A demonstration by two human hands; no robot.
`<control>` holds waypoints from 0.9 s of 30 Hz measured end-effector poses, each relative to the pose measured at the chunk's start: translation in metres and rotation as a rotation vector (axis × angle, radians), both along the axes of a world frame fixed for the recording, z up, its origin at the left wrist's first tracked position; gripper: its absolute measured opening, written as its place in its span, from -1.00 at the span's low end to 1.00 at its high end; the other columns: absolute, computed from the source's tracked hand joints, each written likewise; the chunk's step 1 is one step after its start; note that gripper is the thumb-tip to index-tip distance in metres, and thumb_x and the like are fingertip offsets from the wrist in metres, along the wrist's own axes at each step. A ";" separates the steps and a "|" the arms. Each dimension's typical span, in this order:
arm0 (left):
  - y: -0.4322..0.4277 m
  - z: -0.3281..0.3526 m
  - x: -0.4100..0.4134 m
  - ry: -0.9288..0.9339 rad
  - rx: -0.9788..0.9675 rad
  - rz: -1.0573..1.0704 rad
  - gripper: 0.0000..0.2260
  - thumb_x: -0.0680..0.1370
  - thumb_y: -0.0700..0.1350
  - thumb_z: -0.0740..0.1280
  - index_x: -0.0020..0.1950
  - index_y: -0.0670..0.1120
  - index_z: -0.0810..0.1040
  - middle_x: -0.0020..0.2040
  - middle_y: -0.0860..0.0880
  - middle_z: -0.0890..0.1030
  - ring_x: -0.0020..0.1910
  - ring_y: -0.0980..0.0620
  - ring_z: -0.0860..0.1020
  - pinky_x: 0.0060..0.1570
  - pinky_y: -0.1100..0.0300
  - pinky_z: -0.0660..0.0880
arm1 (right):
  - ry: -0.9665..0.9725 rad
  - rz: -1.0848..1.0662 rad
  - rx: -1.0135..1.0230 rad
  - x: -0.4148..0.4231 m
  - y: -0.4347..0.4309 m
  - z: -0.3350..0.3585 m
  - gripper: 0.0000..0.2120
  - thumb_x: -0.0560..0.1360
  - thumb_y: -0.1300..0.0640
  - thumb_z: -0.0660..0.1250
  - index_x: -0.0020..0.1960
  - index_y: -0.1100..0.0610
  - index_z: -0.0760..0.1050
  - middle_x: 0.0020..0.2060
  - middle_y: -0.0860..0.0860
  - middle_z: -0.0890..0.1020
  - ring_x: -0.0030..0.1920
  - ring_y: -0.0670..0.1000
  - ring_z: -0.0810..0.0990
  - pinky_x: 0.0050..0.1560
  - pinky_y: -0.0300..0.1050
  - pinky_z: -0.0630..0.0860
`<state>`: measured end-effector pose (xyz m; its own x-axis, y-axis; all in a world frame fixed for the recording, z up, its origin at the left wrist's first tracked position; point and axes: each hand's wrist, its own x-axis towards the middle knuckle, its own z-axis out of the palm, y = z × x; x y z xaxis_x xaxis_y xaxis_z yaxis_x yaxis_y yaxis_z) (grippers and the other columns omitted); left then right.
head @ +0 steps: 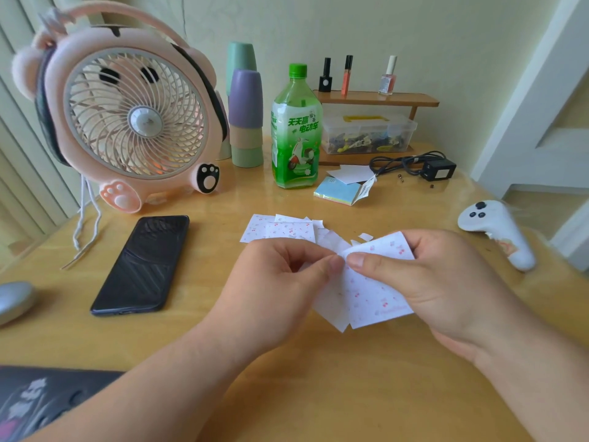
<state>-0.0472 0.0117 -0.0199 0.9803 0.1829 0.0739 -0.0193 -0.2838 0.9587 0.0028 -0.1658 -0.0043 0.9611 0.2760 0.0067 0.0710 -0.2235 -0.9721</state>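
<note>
Both hands hold a white sheet of paper printed with small red cherries (369, 295) above the wooden table (197, 330). My left hand (271, 282) pinches its left part between thumb and fingers. My right hand (446, 282) pinches the right part, thumb on top near the left thumb. The sheet looks split or folded between the two thumbs. Several torn pieces of the same paper (280, 229) lie on the table just beyond my hands.
A black phone (143, 266) lies left of my hands. Behind stand a pink fan (127, 113), stacked cups (245, 122), a green bottle (294, 132), a sticky-note pad (339, 193), a clear box (366, 134), a charger (436, 170). A white controller (497, 231) lies right.
</note>
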 end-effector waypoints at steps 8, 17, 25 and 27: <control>-0.002 0.000 -0.002 0.004 0.049 0.004 -0.85 0.55 -0.03 0.46 -0.20 0.08 0.75 -0.31 0.19 0.69 -0.36 0.28 0.57 -0.36 0.45 0.41 | -0.080 -0.059 0.038 0.003 0.000 -0.006 -0.77 0.41 0.11 0.57 -0.15 0.29 0.67 -0.16 0.31 0.69 -0.16 0.32 0.68 -0.18 0.07 0.49; -0.001 0.002 -0.001 0.042 0.065 -0.017 -0.84 0.56 -0.03 0.44 -0.20 0.07 0.74 -0.32 0.18 0.67 -0.40 0.29 0.52 -0.39 0.46 0.36 | -0.184 0.029 -0.009 0.010 -0.009 -0.005 -0.89 0.53 0.25 0.44 -0.15 0.16 0.71 -0.21 0.22 0.71 -0.12 0.35 0.64 -0.16 0.08 0.47; 0.001 0.000 0.002 0.131 0.023 -0.070 -0.83 0.60 -0.05 0.40 -0.15 0.07 0.75 -0.26 -0.01 0.71 -0.38 0.08 0.55 -0.33 0.26 0.50 | -0.095 0.138 0.089 0.016 -0.015 0.003 -0.91 0.32 0.17 0.44 -0.21 0.10 0.71 -0.28 0.15 0.69 -0.25 0.05 0.64 -0.25 -0.07 0.49; 0.002 0.002 0.001 0.121 -0.017 -0.038 -0.80 0.58 -0.06 0.42 -0.22 0.02 0.73 -0.37 0.04 0.67 -0.46 0.15 0.50 -0.46 0.37 0.40 | -0.096 0.163 0.107 0.015 -0.016 0.007 -0.94 0.32 0.18 0.46 -0.21 0.09 0.70 -0.31 0.11 0.68 -0.27 0.03 0.64 -0.30 -0.14 0.50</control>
